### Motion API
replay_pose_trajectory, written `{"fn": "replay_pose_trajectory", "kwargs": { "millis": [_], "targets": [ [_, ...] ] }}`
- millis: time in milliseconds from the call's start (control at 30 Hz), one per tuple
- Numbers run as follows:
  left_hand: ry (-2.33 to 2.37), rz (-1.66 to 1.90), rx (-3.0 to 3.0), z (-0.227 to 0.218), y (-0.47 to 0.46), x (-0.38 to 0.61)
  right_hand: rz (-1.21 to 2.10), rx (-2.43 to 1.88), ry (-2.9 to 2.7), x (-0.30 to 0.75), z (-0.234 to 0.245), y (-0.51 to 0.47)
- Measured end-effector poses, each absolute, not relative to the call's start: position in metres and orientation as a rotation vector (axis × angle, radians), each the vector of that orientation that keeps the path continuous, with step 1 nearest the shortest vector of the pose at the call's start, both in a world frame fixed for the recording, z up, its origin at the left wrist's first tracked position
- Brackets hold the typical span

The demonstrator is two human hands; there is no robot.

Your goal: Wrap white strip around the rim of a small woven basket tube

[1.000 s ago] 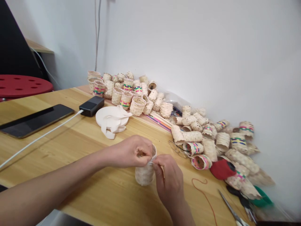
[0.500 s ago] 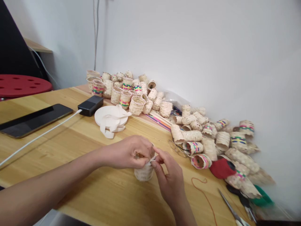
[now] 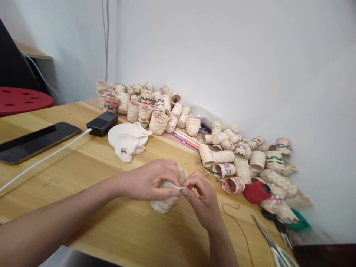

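Pale woven basket (image 3: 162,205), tilted over wooden tabletop (image 3: 91,226), gripped near rim by curled left hand (image 3: 150,180). Cream strip (image 3: 175,187) pinched in nearly closed right hand (image 3: 201,198), at basket rim. Heap of woven baskets (image 3: 222,157) beyond; steel scissors (image 3: 267,237) lower right.

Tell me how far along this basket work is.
Done: a large heap of woven baskets lies beyond the hands, many with coloured bands. In hand: the left hand grips one pale basket while the right hand pinches a white strip at its rim. Left: a roll of white strip lies on the table, still partly wound.
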State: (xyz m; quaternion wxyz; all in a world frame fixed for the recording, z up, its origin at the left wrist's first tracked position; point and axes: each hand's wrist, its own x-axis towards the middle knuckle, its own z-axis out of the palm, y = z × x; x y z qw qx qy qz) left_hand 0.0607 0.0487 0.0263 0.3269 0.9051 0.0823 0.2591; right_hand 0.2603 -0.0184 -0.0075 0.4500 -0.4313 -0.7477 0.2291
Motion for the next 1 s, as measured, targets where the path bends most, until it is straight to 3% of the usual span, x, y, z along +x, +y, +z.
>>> {"fn": "replay_pose_trajectory", "kwargs": {
  "millis": [167,600,833,1000],
  "targets": [
    [0.233,0.738,2.361,0.020,0.055,0.063,0.626,-1.073,-1.835,0.262,-0.010,-0.018],
    [0.495,0.878,2.324,0.003,0.058,0.074,0.286,-1.210,-1.775,0.248,-0.018,-0.012],
    [0.810,0.921,2.231,-0.012,0.075,0.071,-0.171,-1.468,-1.891,0.286,0.043,-0.061],
    [0.889,0.943,2.203,-0.012,0.071,0.072,-0.206,-1.874,-1.742,0.379,0.054,-0.099]
  ]
}}
